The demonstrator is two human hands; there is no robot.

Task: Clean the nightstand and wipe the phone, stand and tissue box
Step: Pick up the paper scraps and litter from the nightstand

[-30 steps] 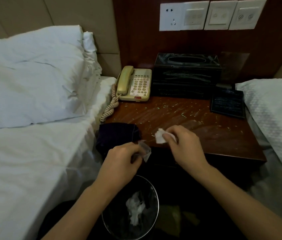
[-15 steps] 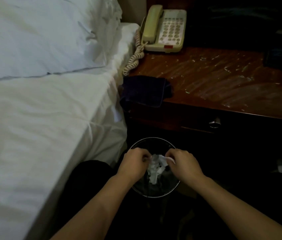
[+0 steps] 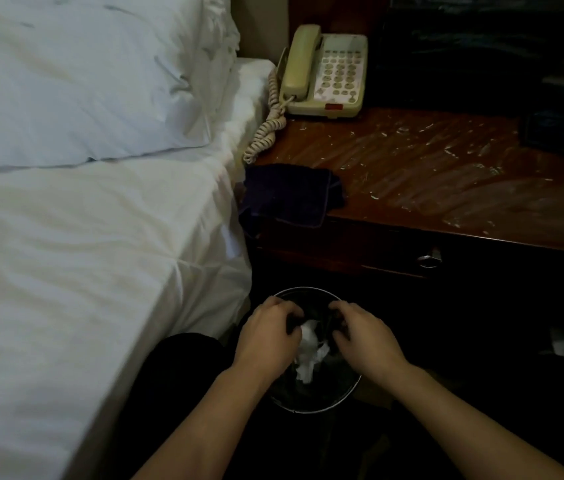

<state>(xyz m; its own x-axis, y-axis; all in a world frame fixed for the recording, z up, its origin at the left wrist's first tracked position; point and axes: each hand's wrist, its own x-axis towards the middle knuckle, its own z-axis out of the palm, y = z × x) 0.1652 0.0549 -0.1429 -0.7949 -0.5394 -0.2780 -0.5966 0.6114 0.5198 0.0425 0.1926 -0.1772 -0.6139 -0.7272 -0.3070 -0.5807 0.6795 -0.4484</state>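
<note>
Nightstand (image 3: 429, 188): wooden top smeared and flecked with pale residue, well beyond and above both sets of fingers. Phone (image 3: 325, 72): cream, handset seated, at the far left rear corner of the top, coiled cord hanging toward the bed (image 3: 83, 237). Tissue box (image 3: 474, 46): dark, just right of the phone, partly in shadow. A dark cloth (image 3: 287, 195) drapes over the near left corner, straight beyond the left fingers. Left hand (image 3: 268, 336) and right hand (image 3: 363, 337): both over the waste bin (image 3: 308, 408), fingers curled downward; whether they grip anything cannot be told. Crumpled white paper (image 3: 310, 351) lies in the bin between and beneath the fingers.
</note>
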